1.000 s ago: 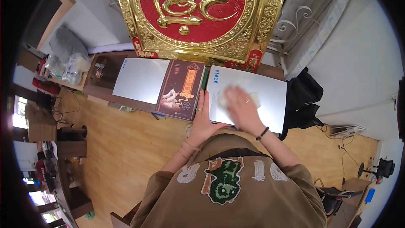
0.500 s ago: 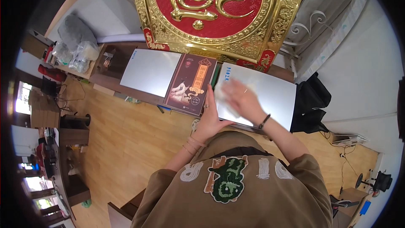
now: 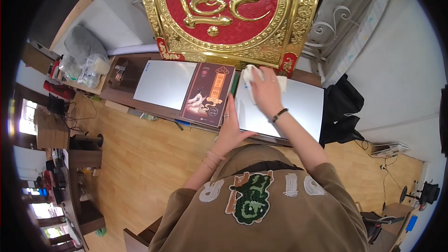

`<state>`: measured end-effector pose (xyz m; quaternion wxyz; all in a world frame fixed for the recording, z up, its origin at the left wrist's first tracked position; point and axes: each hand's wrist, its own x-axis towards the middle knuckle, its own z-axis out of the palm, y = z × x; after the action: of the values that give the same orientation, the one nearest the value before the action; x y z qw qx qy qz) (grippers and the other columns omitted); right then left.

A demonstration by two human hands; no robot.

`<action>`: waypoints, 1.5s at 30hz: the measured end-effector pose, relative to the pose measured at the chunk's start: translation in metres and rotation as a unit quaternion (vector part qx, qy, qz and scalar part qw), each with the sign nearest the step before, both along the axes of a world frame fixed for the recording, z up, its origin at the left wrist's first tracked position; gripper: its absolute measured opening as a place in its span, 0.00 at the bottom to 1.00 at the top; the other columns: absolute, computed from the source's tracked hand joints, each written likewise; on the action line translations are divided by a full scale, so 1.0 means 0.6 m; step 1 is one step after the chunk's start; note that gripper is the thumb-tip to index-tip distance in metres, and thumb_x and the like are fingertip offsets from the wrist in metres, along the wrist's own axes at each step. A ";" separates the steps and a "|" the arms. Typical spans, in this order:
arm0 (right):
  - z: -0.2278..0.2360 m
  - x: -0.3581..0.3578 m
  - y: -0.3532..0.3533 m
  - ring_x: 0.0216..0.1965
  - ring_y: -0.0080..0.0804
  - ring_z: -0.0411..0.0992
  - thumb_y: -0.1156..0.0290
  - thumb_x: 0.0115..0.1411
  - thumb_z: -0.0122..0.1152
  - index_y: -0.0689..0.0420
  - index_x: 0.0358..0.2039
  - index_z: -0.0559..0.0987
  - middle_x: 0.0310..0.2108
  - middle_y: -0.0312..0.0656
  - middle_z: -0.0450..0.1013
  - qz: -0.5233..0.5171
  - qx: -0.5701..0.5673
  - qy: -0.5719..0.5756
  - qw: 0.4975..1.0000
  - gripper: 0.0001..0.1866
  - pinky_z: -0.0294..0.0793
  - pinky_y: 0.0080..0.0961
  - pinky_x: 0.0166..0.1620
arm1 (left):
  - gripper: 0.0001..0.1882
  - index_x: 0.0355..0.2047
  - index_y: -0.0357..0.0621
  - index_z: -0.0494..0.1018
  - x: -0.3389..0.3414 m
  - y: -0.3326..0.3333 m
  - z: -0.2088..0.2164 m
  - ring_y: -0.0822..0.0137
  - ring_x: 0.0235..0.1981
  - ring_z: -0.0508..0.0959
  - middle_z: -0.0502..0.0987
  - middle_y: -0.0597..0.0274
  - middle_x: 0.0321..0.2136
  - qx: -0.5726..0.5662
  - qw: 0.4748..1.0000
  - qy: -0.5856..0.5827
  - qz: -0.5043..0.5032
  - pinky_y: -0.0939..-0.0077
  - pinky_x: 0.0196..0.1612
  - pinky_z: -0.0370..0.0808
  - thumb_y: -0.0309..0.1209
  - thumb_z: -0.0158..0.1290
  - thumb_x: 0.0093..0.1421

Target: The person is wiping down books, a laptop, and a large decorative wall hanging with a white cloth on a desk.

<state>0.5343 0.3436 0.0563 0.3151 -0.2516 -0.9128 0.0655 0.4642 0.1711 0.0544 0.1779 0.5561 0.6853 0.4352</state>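
Dark wooden surface (image 3: 140, 105) below big gold-red plaque (image 3: 228, 11). Right hand (image 3: 266, 91) presses white cloth (image 3: 254, 77) on far edge of right white panel (image 3: 284, 107), beside dark book (image 3: 207, 93). Left hand (image 3: 231, 128) flat, open, on panel's near corner. Wiping appears partway; left white panel (image 3: 163, 84) untouched.

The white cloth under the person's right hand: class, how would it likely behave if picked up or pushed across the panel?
The white cloth looks crumpled under the right hand, so it is probably floppy and light. On the smooth, shiny white panel it would likely slide easily. It seems unlikely to roll or break.
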 end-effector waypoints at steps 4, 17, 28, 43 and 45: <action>-0.001 0.019 -0.065 0.51 0.48 0.67 0.72 0.53 0.59 0.58 0.52 0.73 0.48 0.49 0.69 0.192 -0.008 0.008 0.981 0.23 0.66 0.40 0.57 | 0.71 0.66 0.29 0.28 -0.004 0.002 -0.009 0.40 0.68 0.48 0.41 0.31 0.66 0.004 0.999 0.037 0.006 0.60 0.67 0.52 0.38 0.72 0.38; -0.005 0.146 -0.046 0.58 0.49 0.64 0.76 0.56 0.54 0.54 0.57 0.70 0.56 0.48 0.67 0.152 -0.087 -0.028 0.984 0.26 0.61 0.40 0.62 | 0.65 0.66 0.31 0.40 -0.004 0.006 -0.021 0.43 0.66 0.52 0.47 0.37 0.66 -0.011 0.998 0.055 -0.012 0.60 0.66 0.56 0.38 0.72 0.38; 0.005 0.233 -0.028 0.60 0.51 0.62 0.77 0.55 0.55 0.51 0.57 0.70 0.58 0.50 0.65 0.073 -0.056 -0.030 0.995 0.27 0.60 0.43 0.63 | 0.61 0.66 0.32 0.46 -0.003 0.005 -0.022 0.44 0.66 0.54 0.49 0.38 0.66 0.000 0.997 0.073 -0.010 0.60 0.66 0.56 0.38 0.72 0.39; 0.031 0.274 -0.075 0.60 0.46 0.63 0.79 0.52 0.55 0.51 0.60 0.67 0.57 0.47 0.66 0.214 -0.062 -0.104 0.969 0.32 0.65 0.40 0.61 | 0.53 0.64 0.36 0.56 -0.007 -0.008 -0.024 0.42 0.67 0.51 0.49 0.42 0.67 -0.042 0.994 0.103 -0.006 0.57 0.66 0.55 0.45 0.69 0.43; 0.018 0.289 -0.038 0.57 0.48 0.67 0.78 0.54 0.55 0.51 0.61 0.67 0.53 0.49 0.70 0.114 -0.107 -0.053 0.986 0.31 0.69 0.38 0.57 | 0.52 0.63 0.35 0.56 -0.005 -0.003 -0.020 0.42 0.67 0.51 0.48 0.42 0.67 -0.047 0.992 0.119 -0.011 0.57 0.66 0.55 0.45 0.69 0.43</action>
<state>0.7076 0.3210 0.0670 0.2279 -0.1817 -0.9386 0.1845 0.4615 0.1691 0.0425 0.1257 0.6027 0.7151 0.3310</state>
